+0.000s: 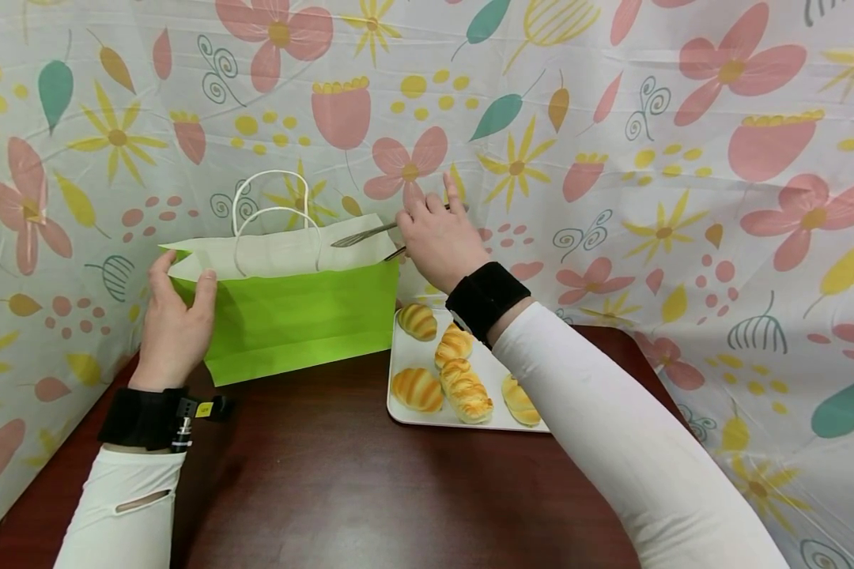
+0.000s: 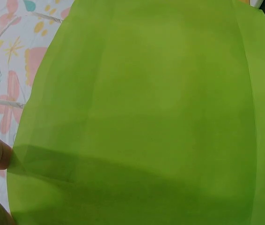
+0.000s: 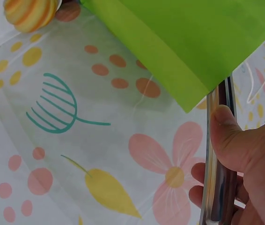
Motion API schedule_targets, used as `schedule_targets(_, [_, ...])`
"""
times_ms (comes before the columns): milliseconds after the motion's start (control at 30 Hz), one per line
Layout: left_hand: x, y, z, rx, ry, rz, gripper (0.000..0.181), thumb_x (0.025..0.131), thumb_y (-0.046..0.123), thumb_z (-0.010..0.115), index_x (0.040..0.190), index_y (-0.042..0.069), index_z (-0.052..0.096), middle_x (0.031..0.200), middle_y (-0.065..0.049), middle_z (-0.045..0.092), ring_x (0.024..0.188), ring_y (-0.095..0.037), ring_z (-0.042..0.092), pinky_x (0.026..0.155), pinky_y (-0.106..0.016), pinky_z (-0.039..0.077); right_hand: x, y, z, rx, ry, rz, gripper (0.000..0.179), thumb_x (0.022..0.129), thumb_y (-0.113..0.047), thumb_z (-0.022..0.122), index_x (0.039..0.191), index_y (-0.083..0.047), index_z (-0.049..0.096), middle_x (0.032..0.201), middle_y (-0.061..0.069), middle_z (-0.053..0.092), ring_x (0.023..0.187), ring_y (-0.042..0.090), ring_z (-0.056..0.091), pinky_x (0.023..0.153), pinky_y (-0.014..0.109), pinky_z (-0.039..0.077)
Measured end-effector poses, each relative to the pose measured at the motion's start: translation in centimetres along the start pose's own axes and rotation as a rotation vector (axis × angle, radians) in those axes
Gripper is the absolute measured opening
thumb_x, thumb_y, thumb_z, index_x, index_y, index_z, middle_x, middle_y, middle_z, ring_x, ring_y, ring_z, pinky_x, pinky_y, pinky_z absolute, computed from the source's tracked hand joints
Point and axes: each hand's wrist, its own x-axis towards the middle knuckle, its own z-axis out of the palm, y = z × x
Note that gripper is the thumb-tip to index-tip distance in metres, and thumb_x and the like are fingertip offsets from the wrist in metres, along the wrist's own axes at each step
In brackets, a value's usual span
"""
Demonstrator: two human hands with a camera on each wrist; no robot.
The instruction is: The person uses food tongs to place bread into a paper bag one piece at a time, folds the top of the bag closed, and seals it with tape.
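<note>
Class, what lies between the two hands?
In the head view, the green bag and the front end of the tongs lie between the left hand and the right hand.

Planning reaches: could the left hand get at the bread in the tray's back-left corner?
Probably not directly: the left hand holds the green bag, which is between it and that bread.

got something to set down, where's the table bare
Widest bare patch: the brown table between left sleeve and right sleeve, in front of the green paper bag and white tray. Smaller patch: between right sleeve and floral curtain. Crowded: the tray of bread rolls and the bag's mouth, where the right hand holds tongs.
</note>
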Motion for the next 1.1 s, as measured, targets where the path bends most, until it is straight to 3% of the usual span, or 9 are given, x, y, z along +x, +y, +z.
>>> schedule_targets(133, [0.0, 0.0, 0.0, -0.004, -0.005, -0.006, 0.081, 0.104, 0.063, 0.036, 0.165, 0.025, -0.002, 0.165, -0.030, 0.017, 0.142, -0.055, 0.031, 0.110, -0.070, 0.024, -0.1, 0.4, 0.1, -0.007, 0.002, 0.020, 0.024, 0.108, -0.005, 0.049, 0.128, 0.000, 0.061, 0.126, 0.017, 0.060, 0.111, 0.036, 0.055, 0.124, 0.058, 0.007])
schedule_targets(300, [0.0, 0.0, 0.0, -0.008, -0.004, -0.006, 0.080, 0.105, 0.060, 0.036, 0.165, 0.025, -0.002, 0.162, -0.034, 0.021, 0.138, -0.056, 0.034, 0.107, -0.070, 0.026, -0.3, 0.6, 0.2, -0.012, -0.009, 0.029, 0.034, 0.105, -0.017, 0.062, 0.134, 0.000, 0.059, 0.115, 0.014, 0.061, 0.112, 0.037, 0.056, 0.124, 0.059, 0.008])
schedule_targets(467, [0.0, 0.0, 0.0, -0.008, -0.004, -0.008, 0.079, 0.105, 0.059, 0.036, 0.165, 0.025, -0.002, 0.162, -0.035, 0.022, 0.137, -0.056, 0.035, 0.107, -0.070, 0.026, -0.5, 0.9, 0.0, 0.001, -0.032, 0.045, 0.049, 0.101, -0.033, 0.068, 0.137, -0.001, 0.057, 0.119, 0.014, 0.060, 0.115, 0.037, 0.055, 0.123, 0.060, 0.007])
schedule_targets(867, [0.1, 0.0, 0.2, -0.004, 0.009, -0.010, 0.080, 0.104, 0.061, 0.037, 0.165, 0.026, 0.000, 0.163, -0.033, 0.020, 0.140, -0.055, 0.032, 0.110, -0.069, 0.025, -1.3, 1.8, 0.7, 0.030, -0.029, 0.078, 0.050, 0.106, -0.033, 0.061, 0.143, -0.001, 0.051, 0.120, 0.016, 0.057, 0.116, 0.039, 0.053, 0.123, 0.062, 0.007])
schedule_targets(1100, [0.1, 0.1, 0.1, -0.005, 0.008, -0.003, 0.080, 0.104, 0.060, 0.037, 0.165, 0.024, 0.000, 0.163, -0.033, 0.021, 0.140, -0.054, 0.033, 0.110, -0.069, 0.025, -2.0, 2.1, 1.6, 0.080, 0.038, 0.107, 0.052, 0.106, -0.037, 0.059, 0.142, -0.001, 0.051, 0.118, 0.016, 0.057, 0.114, 0.038, 0.055, 0.122, 0.059, 0.014])
